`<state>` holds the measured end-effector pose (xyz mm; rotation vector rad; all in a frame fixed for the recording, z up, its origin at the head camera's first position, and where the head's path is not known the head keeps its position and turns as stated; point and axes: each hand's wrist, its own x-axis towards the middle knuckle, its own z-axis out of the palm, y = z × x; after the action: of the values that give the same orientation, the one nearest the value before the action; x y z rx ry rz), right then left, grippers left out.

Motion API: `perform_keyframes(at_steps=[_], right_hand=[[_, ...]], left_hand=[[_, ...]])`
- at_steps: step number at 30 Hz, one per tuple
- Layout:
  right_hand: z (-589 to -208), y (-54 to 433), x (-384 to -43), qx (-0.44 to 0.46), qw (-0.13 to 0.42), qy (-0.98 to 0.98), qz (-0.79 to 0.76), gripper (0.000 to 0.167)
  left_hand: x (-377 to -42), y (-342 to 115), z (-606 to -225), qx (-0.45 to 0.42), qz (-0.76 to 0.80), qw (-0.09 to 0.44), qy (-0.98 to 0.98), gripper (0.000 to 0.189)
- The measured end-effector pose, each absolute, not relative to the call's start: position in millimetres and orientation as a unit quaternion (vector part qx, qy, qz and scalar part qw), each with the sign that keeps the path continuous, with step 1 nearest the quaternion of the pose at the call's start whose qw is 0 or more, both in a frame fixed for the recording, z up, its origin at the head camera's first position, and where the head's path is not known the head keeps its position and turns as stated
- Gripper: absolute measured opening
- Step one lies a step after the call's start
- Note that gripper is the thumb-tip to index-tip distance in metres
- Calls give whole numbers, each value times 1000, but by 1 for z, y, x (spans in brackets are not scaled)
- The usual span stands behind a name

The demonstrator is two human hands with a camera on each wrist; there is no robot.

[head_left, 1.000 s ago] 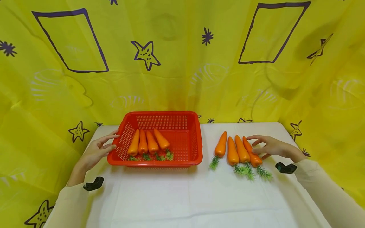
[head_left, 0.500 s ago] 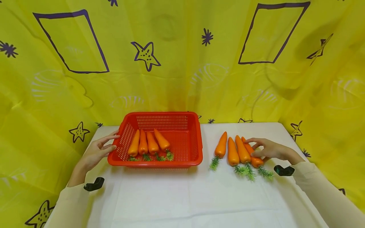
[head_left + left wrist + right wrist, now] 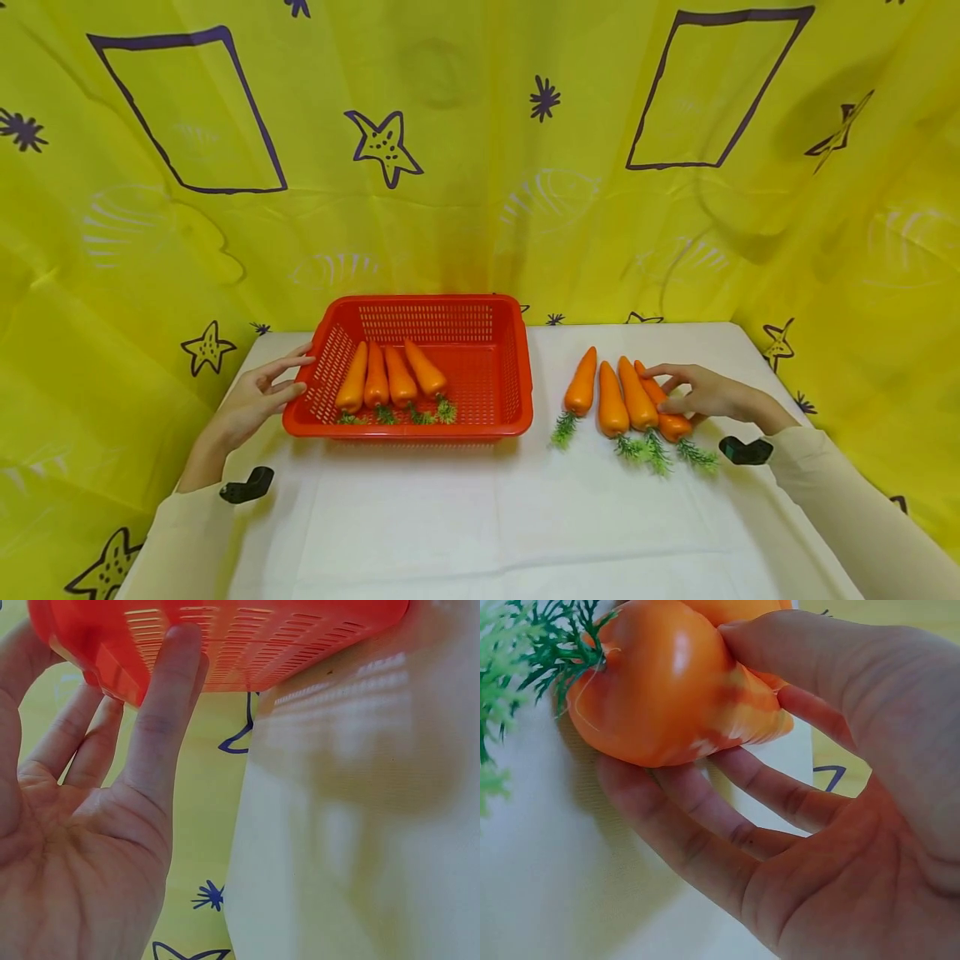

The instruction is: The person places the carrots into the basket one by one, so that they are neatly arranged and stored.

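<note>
My left hand [image 3: 251, 404] rests its fingertips against the left end of a red plastic basket [image 3: 412, 430]. Its fingers are long and loosely extended, with the thumb on the slotted wall [image 3: 247, 645] in the left wrist view. Inside the basket, several orange carrots [image 3: 401, 375] lie side by side, green tops toward me. To the right, my right hand [image 3: 708, 392] grips the outermost carrot [image 3: 673, 427] of a group on the table. In the right wrist view the thumb lies on top of that carrot [image 3: 656, 682], and the other fingers curl along its side and underneath.
Left of the gripped carrot, more carrots [image 3: 612, 404] lie close together, with one carrot [image 3: 581, 383] slightly apart toward the basket. A white cloth covers the table [image 3: 480, 517]. Yellow patterned curtain [image 3: 465, 208] hangs behind the table and along both sides.
My right hand has moved slightly left and closed its fingers and thumb round the outermost carrot, which has barely shifted. The left hand and basket stay as they were.
</note>
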<state>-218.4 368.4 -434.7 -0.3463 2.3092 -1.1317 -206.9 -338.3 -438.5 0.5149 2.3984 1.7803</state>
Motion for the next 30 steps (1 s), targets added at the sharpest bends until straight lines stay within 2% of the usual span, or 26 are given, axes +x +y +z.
perform_keyframes(at_steps=[12,30], right_hand=[[-421,368,-219,-133,267,872,-389,69],[-360,363,-226,-150,222,884,-383,73]], left_hand=[[-205,-336,-428,177,578,72,794,46],[-207,-335,-418,161,537,76,824,48]])
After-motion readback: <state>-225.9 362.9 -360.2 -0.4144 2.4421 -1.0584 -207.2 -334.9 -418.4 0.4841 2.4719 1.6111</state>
